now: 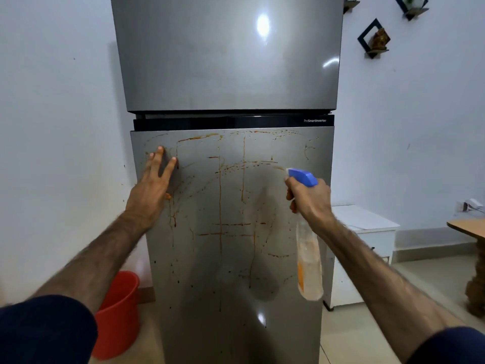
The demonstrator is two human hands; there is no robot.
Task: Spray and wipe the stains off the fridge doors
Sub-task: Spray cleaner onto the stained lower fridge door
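Note:
A tall silver fridge fills the middle of the head view. Its upper door point(228, 53) looks clean. The lower door point(231, 258) carries orange-brown streaks, drips and dark specks point(220, 195) across most of its face. My left hand point(154, 185) presses flat on the lower door near its upper left corner, fingers spread and straight. My right hand point(309, 198) grips the neck of a clear spray bottle point(309, 261) with a blue trigger head, its nozzle pointing left at the stained door. The bottle hangs down in front of the door's right side.
A red bucket point(118, 313) stands on the floor left of the fridge against the white wall. A low white cabinet point(367, 245) sits right of the fridge. A wooden table edge point(469, 229) juts in at the far right. Small black wall shelves point(372, 39) hang above.

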